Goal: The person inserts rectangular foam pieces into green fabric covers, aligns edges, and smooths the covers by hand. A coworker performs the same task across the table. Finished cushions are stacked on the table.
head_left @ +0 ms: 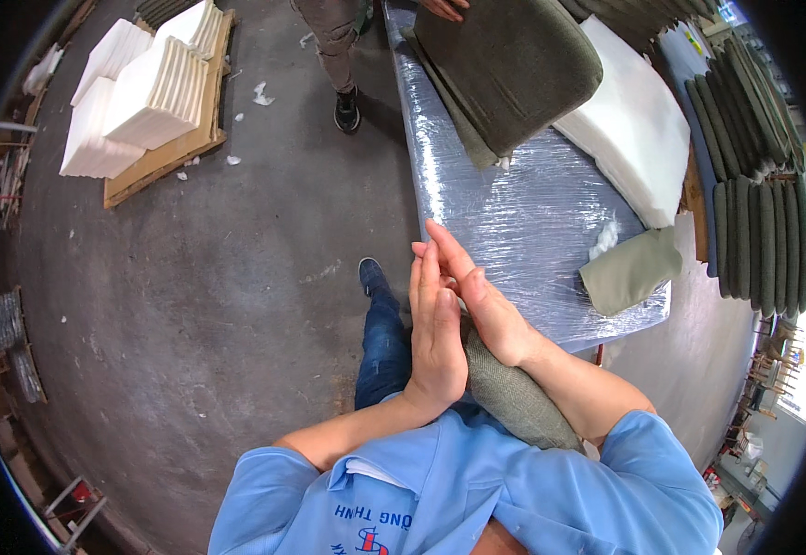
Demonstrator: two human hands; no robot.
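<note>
A worktable (551, 213) wrapped in shiny clear film stretches from centre to far right. At its far end, a dark olive upholstered cushion (514, 65) lies beside a white padding sheet (634, 120). Nearer, a grey-green woven-covered cushion (518, 398) rests between the wearer's blue shirt (421, 481) and right forearm (578, 384), partly hidden. It lies near and to the right of the fingertips, its visible length slanting from the wrists toward the right elbow. The right hand (495, 319) is nearer to it than the left hand (435, 347). Both hands are flat, palms facing, fingers straight and pointing far; whether anything thin sits between them cannot be told. A loose sage fabric piece (632, 270) lies on the table's near right corner.
</note>
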